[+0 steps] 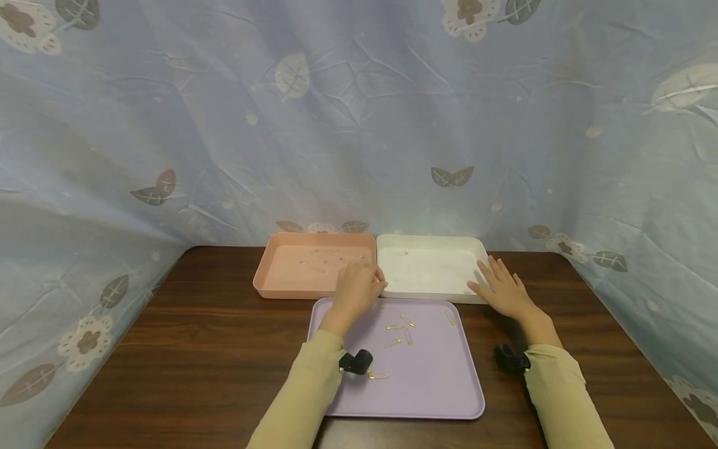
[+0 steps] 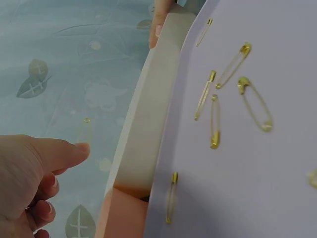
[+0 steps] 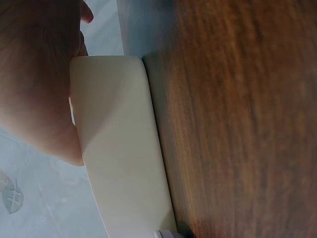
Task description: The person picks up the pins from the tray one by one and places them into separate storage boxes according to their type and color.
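Likely sorting, my left hand (image 1: 356,288) seemingly pinches a safety pin (image 2: 87,120); my right hand (image 1: 506,295) is spread. I'd release next.

1. A slim gold safety pin (image 2: 87,120) is standing upright at the thumb tip of the left hand (image 1: 359,284), which is pinching it, left of centre in the left-wrist view.
2. Loose gold pins (image 1: 408,337) are lying flat at differing angles on the lilac tray (image 1: 426,386), lower centre of the head view.
3. Small, thin pins (image 1: 317,270) are lying scattered in the coral tray (image 1: 275,274), left of centre.
4. One pin (image 1: 401,253) is lying near the upper left corner of the white tray (image 1: 432,271), right of centre; the right hand (image 1: 501,292) is resting on that tray's right rim.
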